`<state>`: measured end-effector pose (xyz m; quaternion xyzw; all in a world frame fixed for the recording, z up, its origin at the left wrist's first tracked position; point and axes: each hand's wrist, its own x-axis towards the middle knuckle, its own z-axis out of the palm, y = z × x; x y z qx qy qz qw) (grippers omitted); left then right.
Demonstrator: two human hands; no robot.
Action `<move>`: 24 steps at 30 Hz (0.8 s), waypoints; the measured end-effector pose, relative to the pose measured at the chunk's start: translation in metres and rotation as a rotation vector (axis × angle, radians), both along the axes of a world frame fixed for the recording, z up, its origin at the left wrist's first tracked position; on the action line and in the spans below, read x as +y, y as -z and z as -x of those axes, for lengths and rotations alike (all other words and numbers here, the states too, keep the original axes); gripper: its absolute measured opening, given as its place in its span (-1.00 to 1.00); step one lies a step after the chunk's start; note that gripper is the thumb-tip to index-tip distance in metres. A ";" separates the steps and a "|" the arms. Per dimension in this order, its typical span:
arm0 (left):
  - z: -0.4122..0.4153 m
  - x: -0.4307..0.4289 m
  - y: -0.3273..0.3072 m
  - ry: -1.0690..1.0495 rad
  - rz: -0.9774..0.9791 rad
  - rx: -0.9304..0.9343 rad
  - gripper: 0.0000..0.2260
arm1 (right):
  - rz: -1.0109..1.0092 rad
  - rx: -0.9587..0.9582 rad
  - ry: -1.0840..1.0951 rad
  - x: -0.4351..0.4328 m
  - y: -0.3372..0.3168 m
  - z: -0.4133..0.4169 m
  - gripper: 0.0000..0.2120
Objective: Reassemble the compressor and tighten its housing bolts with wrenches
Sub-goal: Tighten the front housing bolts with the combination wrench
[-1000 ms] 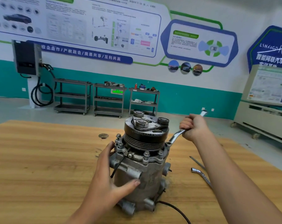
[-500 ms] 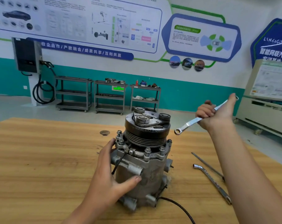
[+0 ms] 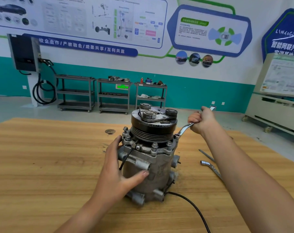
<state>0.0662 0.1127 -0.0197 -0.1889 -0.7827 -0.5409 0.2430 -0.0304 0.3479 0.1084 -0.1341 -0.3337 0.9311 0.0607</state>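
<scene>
Head view: the compressor (image 3: 149, 165) stands upright mid-table (image 3: 42, 165), well back from the far edge. The left hand (image 3: 116, 172) braces its housing, fingers straight up the left side and thumb across the front. The right hand (image 3: 202, 121) clenches a wrench (image 3: 183, 130), its ring on a right flange bolt (image 3: 177, 136). 2 loose tools (image 3: 210, 167) lie farther right, and wide tabletop stretches left.
</scene>
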 end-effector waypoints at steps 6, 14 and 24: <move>0.002 0.001 0.003 -0.104 -0.052 -0.027 0.01 | 0.092 0.059 0.124 0.001 0.009 -0.010 -0.65; 0.004 -0.001 -0.003 -0.125 -0.034 -0.005 -0.22 | 0.193 0.117 0.436 -0.006 0.014 -0.028 -0.64; 0.000 0.003 0.000 -0.200 -0.002 0.033 -0.21 | 0.197 0.281 0.761 -0.027 0.020 -0.054 -0.51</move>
